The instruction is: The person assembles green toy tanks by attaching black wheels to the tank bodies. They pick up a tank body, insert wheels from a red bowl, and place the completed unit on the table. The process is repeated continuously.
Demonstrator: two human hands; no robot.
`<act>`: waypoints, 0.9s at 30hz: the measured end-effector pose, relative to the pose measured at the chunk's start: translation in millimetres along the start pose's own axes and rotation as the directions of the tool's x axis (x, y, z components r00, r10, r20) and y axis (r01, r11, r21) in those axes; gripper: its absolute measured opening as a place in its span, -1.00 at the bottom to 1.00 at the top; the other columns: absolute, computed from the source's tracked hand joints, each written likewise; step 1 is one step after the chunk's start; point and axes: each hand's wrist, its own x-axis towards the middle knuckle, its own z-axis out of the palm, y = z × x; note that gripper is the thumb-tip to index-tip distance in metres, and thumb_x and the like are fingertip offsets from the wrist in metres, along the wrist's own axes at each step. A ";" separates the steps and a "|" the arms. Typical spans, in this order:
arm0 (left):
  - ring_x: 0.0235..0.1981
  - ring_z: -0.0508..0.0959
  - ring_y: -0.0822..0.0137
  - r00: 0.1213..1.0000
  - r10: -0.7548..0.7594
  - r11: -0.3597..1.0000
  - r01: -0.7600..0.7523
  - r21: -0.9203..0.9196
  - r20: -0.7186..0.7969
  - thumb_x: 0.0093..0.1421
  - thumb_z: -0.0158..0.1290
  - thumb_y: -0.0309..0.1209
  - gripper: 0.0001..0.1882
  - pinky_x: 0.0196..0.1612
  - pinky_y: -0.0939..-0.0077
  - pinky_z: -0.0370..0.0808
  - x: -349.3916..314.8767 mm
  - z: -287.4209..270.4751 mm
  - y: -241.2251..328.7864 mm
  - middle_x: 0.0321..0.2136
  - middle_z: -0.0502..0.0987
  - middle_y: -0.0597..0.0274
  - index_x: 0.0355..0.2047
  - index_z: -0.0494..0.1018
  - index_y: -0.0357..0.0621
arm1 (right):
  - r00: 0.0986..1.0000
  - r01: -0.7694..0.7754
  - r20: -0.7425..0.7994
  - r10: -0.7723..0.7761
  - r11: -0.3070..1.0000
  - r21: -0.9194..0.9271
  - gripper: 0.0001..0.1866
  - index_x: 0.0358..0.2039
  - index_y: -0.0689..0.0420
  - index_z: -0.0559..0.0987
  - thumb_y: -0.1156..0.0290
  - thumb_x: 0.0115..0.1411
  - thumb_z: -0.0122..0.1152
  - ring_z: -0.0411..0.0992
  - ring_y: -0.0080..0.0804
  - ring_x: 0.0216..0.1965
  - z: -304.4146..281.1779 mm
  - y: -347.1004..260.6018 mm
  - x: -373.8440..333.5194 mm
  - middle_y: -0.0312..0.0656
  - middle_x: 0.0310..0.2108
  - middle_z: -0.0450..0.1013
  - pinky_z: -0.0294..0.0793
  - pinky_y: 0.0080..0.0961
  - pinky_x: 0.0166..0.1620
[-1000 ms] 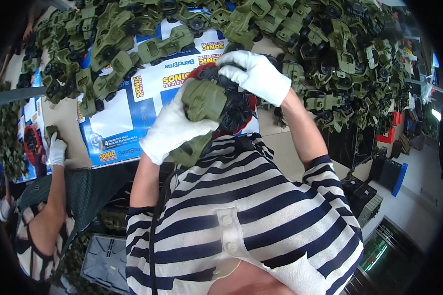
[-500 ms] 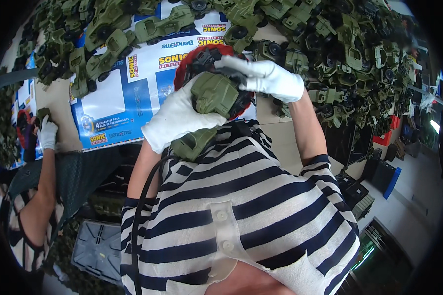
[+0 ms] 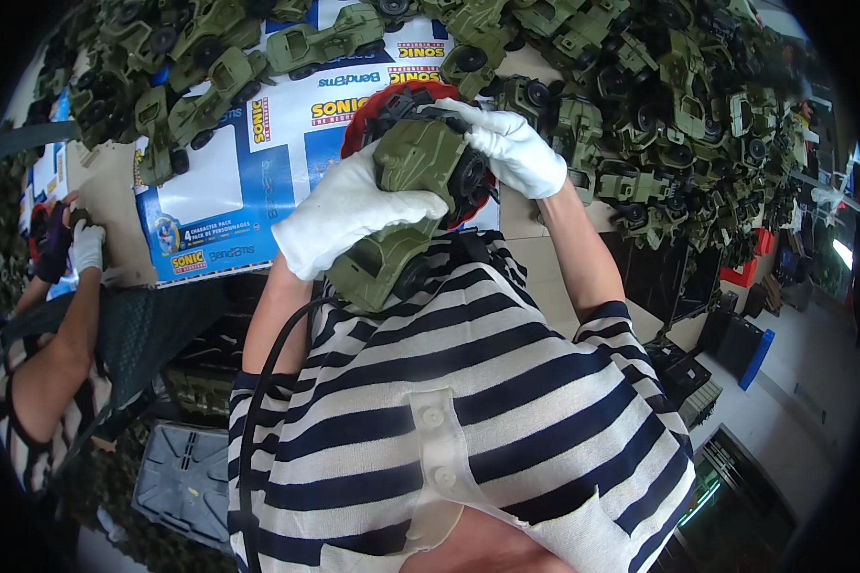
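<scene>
A blue-and-white sheet (image 3: 210,202) lay on the table (image 3: 122,215); a grey crate (image 3: 187,480) sat below the table's near edge, red boxes (image 3: 740,274) to the table's right.

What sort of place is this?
Likely a toy factory or workshop: heaps of matching green toy trucks, a red basket of black parts, and a co-worker's gloved hand nearby.
</scene>
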 end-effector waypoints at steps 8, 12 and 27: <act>-0.44 0.55 0.57 0.978 0.131 0.987 -0.144 -0.072 -0.162 -0.09 0.40 -0.38 -0.24 -0.34 0.68 0.50 11.7 12.2 -12.6 -0.37 0.62 0.28 0.12 0.35 -0.32 | 0.991 0.118 -0.036 -0.128 0.974 -0.191 -0.50 0.19 0.26 0.41 0.17 0.39 0.01 0.32 -0.44 0.17 8.6 -6.1 10.7 -0.14 0.15 0.40 0.25 -0.50 0.24; 0.08 0.46 0.18 0.781 0.516 0.856 -0.451 0.253 -0.353 -0.23 0.48 -0.05 0.28 0.16 0.40 0.38 39.4 26.5 -41.6 0.06 0.43 -0.02 0.33 -0.03 -0.42 | 0.915 0.145 -0.292 -0.278 0.903 -0.405 -0.52 0.01 0.25 0.50 0.10 0.44 -0.18 0.38 -0.40 0.04 38.3 -5.1 20.5 -0.16 -0.03 0.47 0.28 -0.44 0.19; -0.01 0.49 0.18 0.501 0.830 0.558 -0.738 0.380 -0.245 0.07 0.28 -0.01 -0.27 0.09 0.36 0.40 58.2 9.2 -60.2 -0.04 0.45 0.03 0.07 0.32 -0.26 | 0.685 0.393 -0.194 -0.702 0.580 -0.713 -0.65 -0.06 0.31 0.46 0.54 0.10 0.05 0.48 -0.07 -0.11 66.0 23.6 8.2 0.05 -0.13 0.47 0.43 -0.31 0.02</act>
